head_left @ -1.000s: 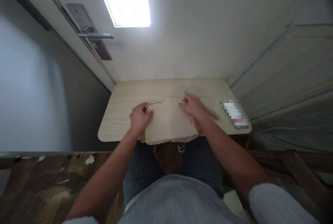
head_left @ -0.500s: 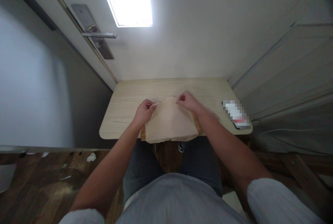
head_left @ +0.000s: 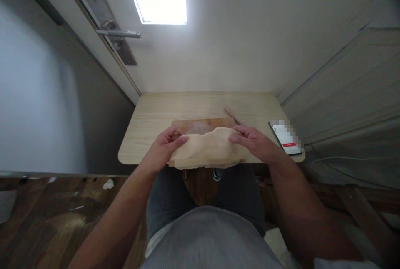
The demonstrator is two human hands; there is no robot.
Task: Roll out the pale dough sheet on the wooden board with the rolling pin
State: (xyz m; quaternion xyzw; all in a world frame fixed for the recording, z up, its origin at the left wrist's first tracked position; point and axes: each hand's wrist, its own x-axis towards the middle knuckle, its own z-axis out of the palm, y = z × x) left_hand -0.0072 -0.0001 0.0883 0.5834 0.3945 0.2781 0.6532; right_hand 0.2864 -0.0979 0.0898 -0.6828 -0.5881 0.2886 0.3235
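A pale, floppy sheet of dough point(head_left: 209, 150) lies over a wooden board point(head_left: 203, 125), its near edge hanging past the board's front. My left hand point(head_left: 164, 146) pinches the sheet's far left corner between thumb and fingers. At the far right corner, my right hand point(head_left: 251, 140) grips it the same way. Between them the far edge is lifted and wavy, folded toward me. Whitish powder dusts the bared back strip of the board. Behind my right hand lies a thin wooden rolling pin point(head_left: 233, 115), partly hidden.
The board rests on a small light wood table point(head_left: 150, 113) with rounded corners. A phone point(head_left: 285, 138) lies at its right end. Behind stands a door with a metal handle point(head_left: 118, 33). My legs are under the table's front edge.
Both hands have drawn the dough's far edge toward me and spread a little apart. The back of the board and the rolling pin now show. The view has shifted slightly.
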